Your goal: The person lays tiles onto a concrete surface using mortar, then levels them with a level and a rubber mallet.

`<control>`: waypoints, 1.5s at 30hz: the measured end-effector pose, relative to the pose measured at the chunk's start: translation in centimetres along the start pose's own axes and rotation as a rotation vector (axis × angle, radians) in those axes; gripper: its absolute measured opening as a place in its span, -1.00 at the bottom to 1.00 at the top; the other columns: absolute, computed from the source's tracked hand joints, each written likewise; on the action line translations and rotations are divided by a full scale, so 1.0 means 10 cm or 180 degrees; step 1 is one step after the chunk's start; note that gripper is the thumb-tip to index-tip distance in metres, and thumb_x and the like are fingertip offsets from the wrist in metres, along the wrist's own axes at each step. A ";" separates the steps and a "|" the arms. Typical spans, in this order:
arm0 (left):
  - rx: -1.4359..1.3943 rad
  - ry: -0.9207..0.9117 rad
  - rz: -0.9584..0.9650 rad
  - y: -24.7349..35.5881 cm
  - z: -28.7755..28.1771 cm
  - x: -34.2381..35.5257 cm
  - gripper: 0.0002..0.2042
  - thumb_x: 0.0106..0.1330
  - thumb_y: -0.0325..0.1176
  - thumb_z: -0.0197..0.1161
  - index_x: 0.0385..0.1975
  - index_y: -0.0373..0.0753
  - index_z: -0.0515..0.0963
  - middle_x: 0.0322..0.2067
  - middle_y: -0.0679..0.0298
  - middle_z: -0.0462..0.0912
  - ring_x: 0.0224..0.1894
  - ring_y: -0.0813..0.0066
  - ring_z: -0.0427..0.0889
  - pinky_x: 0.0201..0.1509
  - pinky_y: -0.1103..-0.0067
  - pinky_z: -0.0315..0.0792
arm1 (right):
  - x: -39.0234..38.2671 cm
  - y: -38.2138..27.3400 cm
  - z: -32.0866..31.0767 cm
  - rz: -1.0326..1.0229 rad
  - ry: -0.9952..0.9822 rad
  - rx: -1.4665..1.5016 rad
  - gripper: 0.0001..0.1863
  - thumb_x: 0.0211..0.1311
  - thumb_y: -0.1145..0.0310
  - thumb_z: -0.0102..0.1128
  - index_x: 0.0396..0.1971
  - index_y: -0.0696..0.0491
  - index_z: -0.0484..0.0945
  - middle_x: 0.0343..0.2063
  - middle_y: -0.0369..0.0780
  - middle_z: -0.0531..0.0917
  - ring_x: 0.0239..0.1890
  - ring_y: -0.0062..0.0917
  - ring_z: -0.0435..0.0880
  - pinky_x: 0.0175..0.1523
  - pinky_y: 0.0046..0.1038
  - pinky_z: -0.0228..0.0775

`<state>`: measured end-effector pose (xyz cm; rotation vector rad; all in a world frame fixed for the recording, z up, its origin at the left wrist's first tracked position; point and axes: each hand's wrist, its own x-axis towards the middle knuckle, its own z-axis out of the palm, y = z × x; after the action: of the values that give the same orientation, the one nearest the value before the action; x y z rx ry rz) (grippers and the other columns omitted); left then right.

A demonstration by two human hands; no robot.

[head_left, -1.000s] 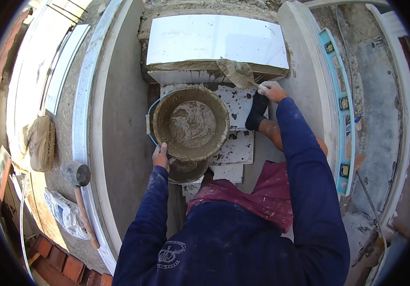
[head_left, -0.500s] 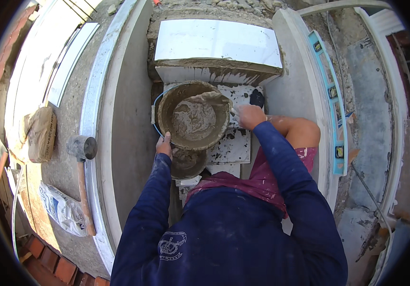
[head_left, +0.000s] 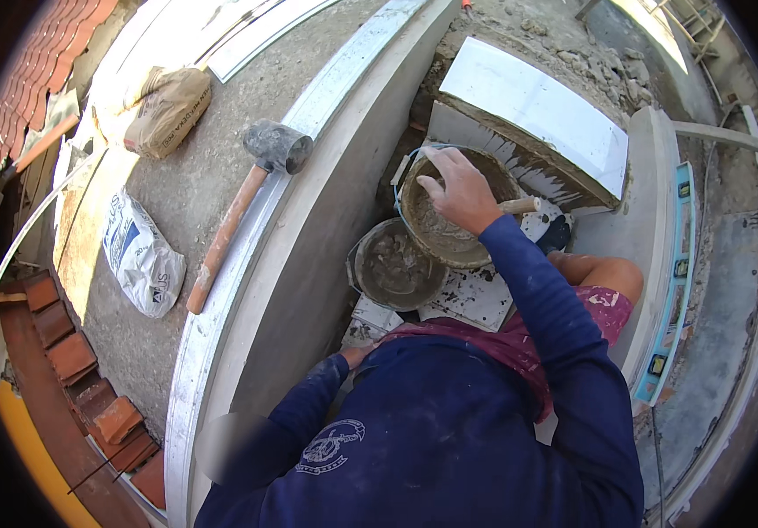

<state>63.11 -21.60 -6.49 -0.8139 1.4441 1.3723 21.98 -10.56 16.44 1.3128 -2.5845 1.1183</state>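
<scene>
Trowel with a pale wooden handle (head_left: 520, 205): now released; handle over the right rim of the large, round, mortar-coated grey bucket (head_left: 495, 171), blade largely hidden.
Bare right hand (head_left: 462, 188): empty, fingers spread above that bucket; contact unclear.
Bare left hand (head_left: 359, 355): now off the rim, beside the maroon cloth shorts (head_left: 511, 346); grip cannot be told.
Bearing, as judged: scooping paused.
</scene>
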 end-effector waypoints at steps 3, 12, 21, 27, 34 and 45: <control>0.0994 0.0375 0.1001 -0.14 0.00 -0.18 -0.51 0.43 0.09 -0.03 0.03 -0.18 0.57 -0.18 0.10 0.69 -0.12 0.36 0.64 0.06 0.53 0.43 | 0.62 -0.83 0.29 -0.0474 0.0455 0.0198 -0.33 0.10 -0.02 0.28 0.10 0.13 0.42 -0.14 -0.01 0.56 -0.01 -0.11 0.54 0.06 -0.17 0.41; -0.0967 0.1617 0.3072 1.97 -0.06 -2.34 -0.58 0.40 -0.30 0.16 0.10 -0.50 0.41 -0.01 0.04 0.58 0.00 0.33 0.59 0.12 0.48 0.44 | 1.00 -1.33 0.31 0.0421 -0.0728 0.0852 -0.39 -0.07 -0.05 0.34 -0.25 0.24 0.57 -0.27 0.11 0.65 -0.11 -0.10 0.64 0.08 -0.21 0.43; 0.0706 0.2764 0.3593 3.32 -0.26 -2.98 -0.41 0.35 -0.28 0.21 0.28 -0.46 0.20 -0.11 0.10 0.54 -0.20 0.44 0.57 -0.04 0.54 0.46 | 0.16 -1.02 -1.14 -0.0616 0.0923 0.0770 -0.40 -0.13 0.20 0.41 -0.12 0.25 0.45 -0.28 0.06 0.57 -0.17 -0.07 0.55 -0.03 -0.22 0.42; -0.1094 0.0193 0.4012 4.36 0.43 -2.06 -0.51 0.44 -0.30 0.11 0.26 -0.43 0.19 -0.34 0.37 0.51 -0.46 0.79 0.41 -0.42 0.80 0.32 | -0.63 -0.58 -1.61 0.1053 0.0730 0.1957 -0.17 0.18 0.13 0.29 0.29 0.30 0.13 -0.07 0.10 0.55 -0.01 -0.23 0.58 0.11 -0.36 0.38; 0.0677 -0.0393 0.4750 5.84 1.28 -1.11 -0.47 0.41 -0.20 0.17 0.27 -0.38 0.28 0.01 0.09 0.52 0.05 0.39 0.51 0.17 0.54 0.37 | -1.30 0.27 -2.17 0.2150 0.2000 0.1202 -0.48 0.33 0.39 0.05 0.23 0.27 0.26 -0.09 0.04 0.61 -0.02 -0.35 0.62 0.11 -0.38 0.39; 0.4463 0.1620 0.2862 7.47 1.86 1.49 -0.19 0.18 0.24 0.22 0.41 0.16 0.11 0.45 0.03 -0.05 0.47 -0.15 -0.13 0.45 0.07 -0.03 | -1.82 2.49 -2.07 0.3282 0.2055 -0.0475 -0.43 0.22 0.52 0.01 0.28 0.18 0.28 0.04 0.14 0.53 0.03 0.00 0.56 0.11 -0.26 0.40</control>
<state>-7.46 9.83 6.96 0.5314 2.7571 0.3178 10.16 24.24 11.18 -0.4877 -2.6414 1.0876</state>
